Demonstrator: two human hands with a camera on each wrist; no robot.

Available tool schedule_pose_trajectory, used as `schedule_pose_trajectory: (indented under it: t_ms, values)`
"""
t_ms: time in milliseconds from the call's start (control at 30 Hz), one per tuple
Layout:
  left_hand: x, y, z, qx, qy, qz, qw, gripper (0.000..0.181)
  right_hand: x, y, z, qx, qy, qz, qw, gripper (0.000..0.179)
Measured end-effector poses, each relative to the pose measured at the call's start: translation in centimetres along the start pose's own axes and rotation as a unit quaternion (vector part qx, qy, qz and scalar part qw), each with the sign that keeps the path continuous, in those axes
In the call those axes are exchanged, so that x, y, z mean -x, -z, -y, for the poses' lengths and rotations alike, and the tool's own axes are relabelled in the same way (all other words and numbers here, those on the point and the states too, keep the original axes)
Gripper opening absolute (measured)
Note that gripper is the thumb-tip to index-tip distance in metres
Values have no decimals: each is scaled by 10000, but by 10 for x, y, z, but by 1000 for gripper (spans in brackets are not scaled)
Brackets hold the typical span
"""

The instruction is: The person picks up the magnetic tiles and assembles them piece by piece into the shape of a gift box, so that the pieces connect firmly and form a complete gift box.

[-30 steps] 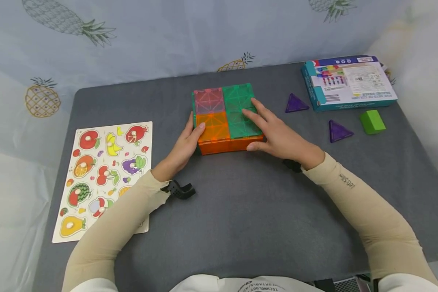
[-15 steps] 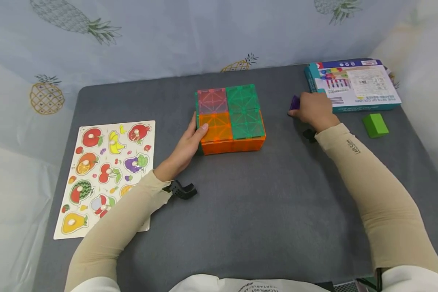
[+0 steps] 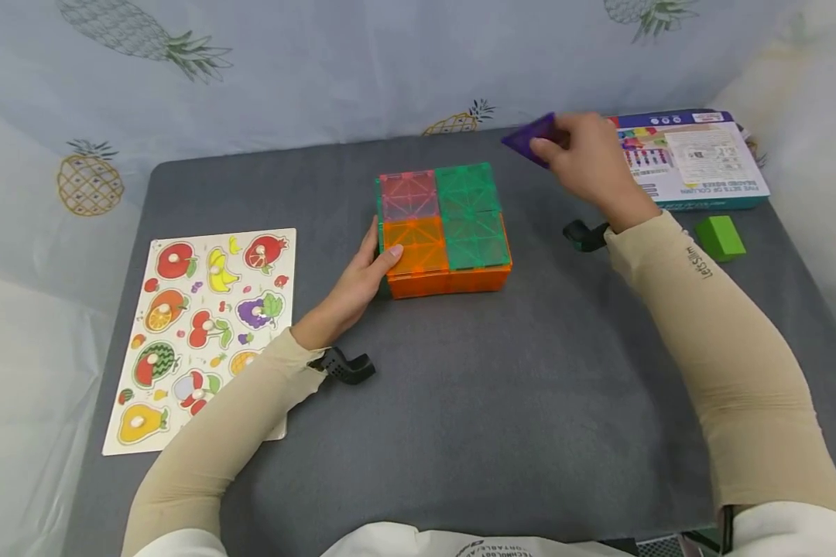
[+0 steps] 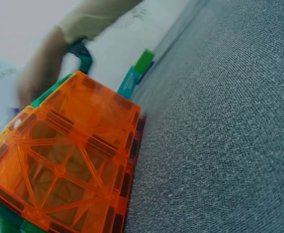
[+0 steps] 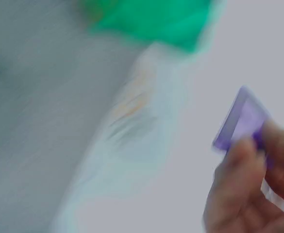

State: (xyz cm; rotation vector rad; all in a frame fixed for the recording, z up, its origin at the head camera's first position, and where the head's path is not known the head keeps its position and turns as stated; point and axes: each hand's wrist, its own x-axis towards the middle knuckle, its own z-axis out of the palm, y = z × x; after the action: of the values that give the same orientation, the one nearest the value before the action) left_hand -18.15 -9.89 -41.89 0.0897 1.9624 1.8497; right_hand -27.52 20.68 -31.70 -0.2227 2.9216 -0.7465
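Note:
A low box of translucent magnetic tiles (image 3: 446, 224) stands mid-table, with pink, orange and green squares on top and an orange front wall. My left hand (image 3: 351, 282) grips its left side, thumb over the orange top tile and fingers along the left wall. In the left wrist view the orange tile wall (image 4: 59, 170) fills the lower left. My right hand (image 3: 592, 158) pinches a purple triangular magnetic tile (image 3: 532, 139) by one side, raised beyond the box to the right. The right wrist view shows the same triangle (image 5: 243, 121) between thumb and fingers, blurred.
A fruit peg puzzle board (image 3: 181, 333) lies at left, partly under the left sleeve. At right stand a printed toy box (image 3: 697, 158) and a green block (image 3: 721, 237). The right sleeve (image 3: 724, 348) covers the spot where a second purple triangle lay.
My right hand has left the tile box, picked up the farther purple triangle and lifted it up and leftward. My left hand stays on the tile box.

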Motion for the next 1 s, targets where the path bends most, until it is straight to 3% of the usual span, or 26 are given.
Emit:
schedule_pose_trajectory:
  t_ms: [100,200,367,533,667,800,933,1000]
  values:
    - [0,1,1,-17,21,-64,10000,76,3,-3,43,85,1245,275,9918,32]
    - [-1,2,2,-6,-31,-74,10000,75,4,-15,76,327,2182,980,9704,24]
    - [-1,2,3,3,-77,-26,10000,73,-2,-38,102,540,2516,1880,9479,18]
    - [-2,2,4,-28,-103,33,9999,71,-3,-51,105,913,2655,1898,9408,17]
    - [-3,2,5,-39,-175,45,9998,71,1,-49,101,913,2523,1833,9457,20]
    - [-3,2,5,-104,-142,2,9998,72,13,-32,89,868,2139,1560,9604,37]
    - [-2,2,5,-185,-45,-46,9998,73,37,-6,57,913,1587,864,9793,37]
    - [-1,2,6,-175,5,-48,9998,73,50,7,32,974,1132,782,9857,37]
